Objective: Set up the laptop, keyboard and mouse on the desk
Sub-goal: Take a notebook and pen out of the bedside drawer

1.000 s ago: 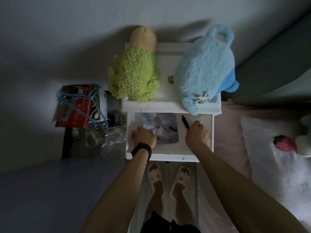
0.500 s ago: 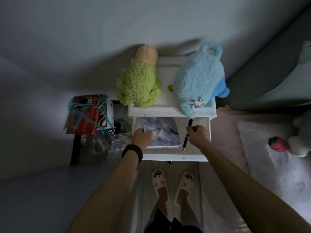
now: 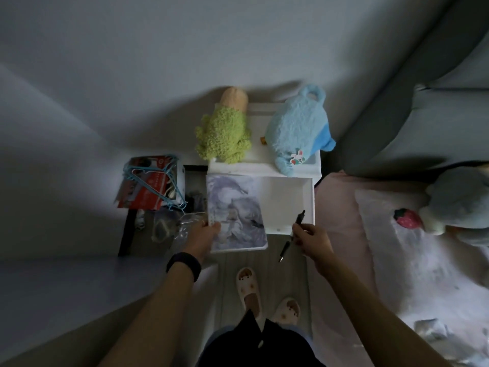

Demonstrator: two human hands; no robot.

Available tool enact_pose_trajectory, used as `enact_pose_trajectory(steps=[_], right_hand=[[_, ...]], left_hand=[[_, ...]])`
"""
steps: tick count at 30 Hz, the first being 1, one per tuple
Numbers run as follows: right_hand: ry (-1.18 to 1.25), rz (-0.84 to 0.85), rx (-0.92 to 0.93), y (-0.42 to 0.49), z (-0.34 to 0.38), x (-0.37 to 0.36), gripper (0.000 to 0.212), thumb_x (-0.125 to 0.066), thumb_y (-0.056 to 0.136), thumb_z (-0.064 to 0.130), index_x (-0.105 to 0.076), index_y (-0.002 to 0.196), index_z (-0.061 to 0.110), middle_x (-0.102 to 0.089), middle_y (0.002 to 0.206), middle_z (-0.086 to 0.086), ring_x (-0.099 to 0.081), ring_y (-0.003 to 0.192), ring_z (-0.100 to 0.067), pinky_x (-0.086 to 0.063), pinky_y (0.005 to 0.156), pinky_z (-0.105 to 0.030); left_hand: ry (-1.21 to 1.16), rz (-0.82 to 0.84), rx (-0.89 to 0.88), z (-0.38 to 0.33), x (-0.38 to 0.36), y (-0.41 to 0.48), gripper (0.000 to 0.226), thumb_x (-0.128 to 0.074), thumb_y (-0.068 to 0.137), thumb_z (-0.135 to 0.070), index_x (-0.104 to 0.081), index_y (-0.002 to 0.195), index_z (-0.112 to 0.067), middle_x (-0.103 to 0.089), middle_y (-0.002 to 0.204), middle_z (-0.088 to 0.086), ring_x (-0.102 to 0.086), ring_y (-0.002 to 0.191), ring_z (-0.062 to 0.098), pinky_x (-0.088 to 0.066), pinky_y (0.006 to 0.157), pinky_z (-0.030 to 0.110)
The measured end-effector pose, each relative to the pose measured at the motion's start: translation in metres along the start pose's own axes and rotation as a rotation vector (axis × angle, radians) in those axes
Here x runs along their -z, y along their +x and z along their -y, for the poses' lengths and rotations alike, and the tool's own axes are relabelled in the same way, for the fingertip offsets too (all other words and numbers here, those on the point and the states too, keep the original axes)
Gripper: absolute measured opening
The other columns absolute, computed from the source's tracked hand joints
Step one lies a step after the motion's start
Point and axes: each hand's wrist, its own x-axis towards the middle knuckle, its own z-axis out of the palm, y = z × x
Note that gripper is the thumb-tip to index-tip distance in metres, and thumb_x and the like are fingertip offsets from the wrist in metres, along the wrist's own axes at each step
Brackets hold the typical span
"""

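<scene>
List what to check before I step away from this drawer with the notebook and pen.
1. Left hand grip on notebook: ok, thumb over its lower left corner.
2. Right hand hold on pen: ok, pinched mid-barrel, tip pointing down.
3. Drawer shut: not ok, it stands pulled out.
4. Blue plush steady on nightstand: cannot tell, it overhangs the front edge.
5. Green plush fully on top: ok.
</scene>
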Motion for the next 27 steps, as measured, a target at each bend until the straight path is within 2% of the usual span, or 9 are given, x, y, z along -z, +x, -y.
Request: enact_pose_trajectory(steps=[3,7,10,13,15,17,22,25,27], right_hand=[[-0.011,-0.003,-0.012,-0.006,-0.029,-0.007,0.023,-0.066,0.092,0.034,-0.074,0.086,0.014,-0.069,0.076,-0.007,-0.054,0.056,-0.011,-0.047,0.051,-0.025],[-0.054,-0.019,0.017,-0.007,-0.043,-0.023,0.018,-0.066,0.092,0.036,-0.075,0.095,0.021,-0.072,0.089,-0.002,-0.064,0.076,-0.018,-0.056,0.078,-0.038],[-0.030,0.000,0.065,-0.009,-0.040,-0.033,0.027,-0.066,0.094,0.032,-0.074,0.112,0.014,-0.070,0.089,0.000,-0.062,0.075,-0.014,-0.048,0.071,-0.028],[-0.004,0.008,0.109,-0.012,-0.034,-0.038,0.032,-0.065,0.094,0.034,-0.069,0.123,0.021,-0.069,0.098,0.005,-0.063,0.092,-0.011,-0.042,0.076,-0.023],[-0.039,0.031,0.130,-0.012,-0.028,-0.041,0.035,-0.064,0.095,0.037,-0.067,0.126,0.023,-0.069,0.101,0.007,-0.062,0.090,-0.007,-0.043,0.070,-0.022],[-0.111,0.046,0.140,-0.011,-0.025,-0.043,0.036,-0.063,0.095,0.040,-0.067,0.127,0.024,-0.069,0.102,0.005,-0.062,0.085,-0.007,-0.044,0.064,-0.020],[-0.368,0.086,0.314,-0.008,-0.026,-0.049,0.024,-0.058,0.098,0.033,-0.069,0.117,0.024,-0.068,0.111,0.003,-0.064,0.095,-0.016,-0.051,0.084,-0.034],[-0.464,0.118,0.346,-0.003,-0.019,-0.061,0.020,-0.056,0.098,0.028,-0.070,0.109,0.020,-0.068,0.106,0.001,-0.059,0.082,-0.006,-0.045,0.068,-0.025],[-0.520,0.087,0.446,0.000,-0.011,-0.068,0.019,-0.055,0.098,0.028,-0.070,0.107,0.020,-0.069,0.105,0.001,-0.059,0.082,-0.006,-0.047,0.070,-0.027]], left_hand=[[-0.113,-0.046,-0.032,0.013,0.008,-0.016,0.020,-0.054,0.097,-0.009,-0.062,0.116,-0.007,-0.069,0.108,0.017,-0.068,0.096,0.035,-0.056,0.087,0.051],[-0.251,-0.156,-0.066,0.035,0.022,-0.023,0.026,-0.060,0.095,-0.013,-0.061,0.120,-0.007,-0.068,0.114,0.019,-0.066,0.101,0.039,-0.053,0.091,0.059],[-0.320,-0.235,-0.092,0.042,0.028,-0.028,0.023,-0.057,0.096,-0.010,-0.060,0.118,-0.006,-0.066,0.116,0.022,-0.065,0.102,0.040,-0.053,0.092,0.056],[-0.383,-0.297,-0.088,0.043,0.031,-0.026,0.019,-0.058,0.096,-0.010,-0.061,0.115,-0.009,-0.067,0.115,0.021,-0.065,0.104,0.041,-0.052,0.092,0.057],[-0.409,-0.331,-0.084,0.042,0.034,-0.023,0.019,-0.059,0.095,-0.011,-0.061,0.114,-0.009,-0.066,0.116,0.022,-0.064,0.105,0.042,-0.052,0.092,0.059],[-0.425,-0.343,-0.080,0.041,0.038,-0.018,0.018,-0.060,0.095,-0.011,-0.060,0.113,-0.008,-0.066,0.116,0.023,-0.064,0.105,0.043,-0.052,0.092,0.058],[-0.441,-0.344,-0.112,0.027,0.043,-0.012,0.008,-0.058,0.096,-0.010,-0.062,0.103,-0.010,-0.068,0.110,0.022,-0.064,0.103,0.043,-0.052,0.092,0.060],[-0.433,-0.346,-0.131,0.023,0.047,-0.005,0.015,-0.059,0.096,-0.012,-0.063,0.109,-0.006,-0.068,0.110,0.022,-0.065,0.102,0.043,-0.052,0.090,0.061],[-0.427,-0.348,-0.133,0.019,0.048,-0.003,0.011,-0.058,0.096,-0.013,-0.063,0.104,-0.010,-0.069,0.106,0.018,-0.066,0.100,0.041,-0.053,0.090,0.059]])
